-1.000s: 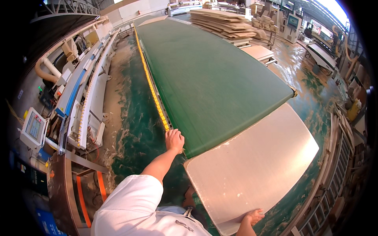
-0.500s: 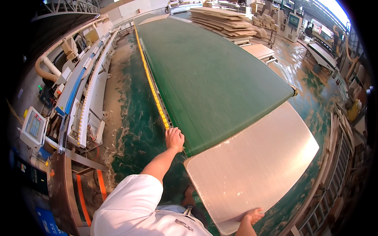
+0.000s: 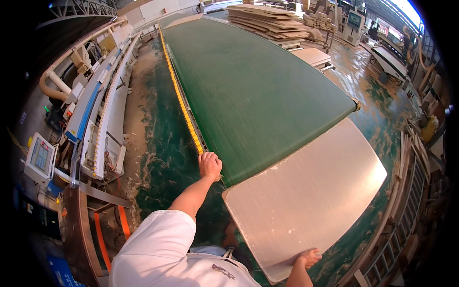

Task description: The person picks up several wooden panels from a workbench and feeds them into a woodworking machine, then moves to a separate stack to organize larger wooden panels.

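My left hand (image 3: 210, 165) is closed over the near left corner of a long conveyor with a green belt (image 3: 253, 91), its fingers wrapped on the side rail at the end of a yellow strip (image 3: 184, 107). Adjoining the belt's near end is a smooth, pale metal plate (image 3: 306, 191) with rounded corners and a few light specks. My right hand (image 3: 310, 258) rests at the near right edge of this plate, fingers loosely stretched and nothing visible in them. A light flat board (image 3: 184, 20) lies on the belt's far end.
Left of the conveyor runs a long machine (image 3: 103, 110) with a tilted control screen (image 3: 42, 155). Stacked boards (image 3: 267, 21) stand beyond the belt's right side. A ladder-like metal frame (image 3: 401, 229) and wood strips lie at the right. Dust covers the green floor (image 3: 162, 177).
The view has shifted very slightly. Both hands keep their places on the conveyor corner and the plate edge.
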{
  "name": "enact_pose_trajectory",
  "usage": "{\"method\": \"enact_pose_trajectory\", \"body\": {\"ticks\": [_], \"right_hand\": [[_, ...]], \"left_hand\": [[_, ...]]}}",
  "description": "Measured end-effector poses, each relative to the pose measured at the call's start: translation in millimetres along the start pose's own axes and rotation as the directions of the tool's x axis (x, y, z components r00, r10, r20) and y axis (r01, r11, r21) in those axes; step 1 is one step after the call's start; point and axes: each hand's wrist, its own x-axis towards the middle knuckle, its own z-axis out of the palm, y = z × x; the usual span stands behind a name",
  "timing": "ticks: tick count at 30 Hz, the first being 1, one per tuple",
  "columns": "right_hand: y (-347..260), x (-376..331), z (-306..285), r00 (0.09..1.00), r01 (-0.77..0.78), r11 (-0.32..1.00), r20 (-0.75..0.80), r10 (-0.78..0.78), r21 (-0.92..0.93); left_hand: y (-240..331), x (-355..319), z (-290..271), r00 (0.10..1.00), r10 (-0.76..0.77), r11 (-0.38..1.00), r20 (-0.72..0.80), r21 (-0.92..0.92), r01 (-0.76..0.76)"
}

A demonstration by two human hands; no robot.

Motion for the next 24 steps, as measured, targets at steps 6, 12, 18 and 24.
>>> {"method": "enact_pose_trajectory", "body": {"ticks": [6,12,18,24], "right_hand": [[-4.1,-3.5,-8.6,1.0,-0.013,1.0,0.024,0.013,0.007],[-4.5,-6.3,-11.3,1.0,0.009,1.0,-0.014,-0.009,0.006],[-4.0,-6.0,-8.9,0.999,0.026,1.0,-0.03,-0.027,-0.013],[2.7,2.5,2.0,0.999,0.024,1.0,-0.03,-0.024,0.005]], "left_hand": [[-1.5,-0.2,0.4,1.0,0.018,1.0,-0.025,0.008,-0.018],[-0.3,0.5,0.2,1.0,0.005,1.0,0.01,0.024,-0.005],[-1.8,-0.2,0.5,1.0,0.003,1.0,-0.007,0.01,-0.003],[1.4,1.0,1.8,1.0,-0.003,1.0,0.023,0.006,0.002]]}}
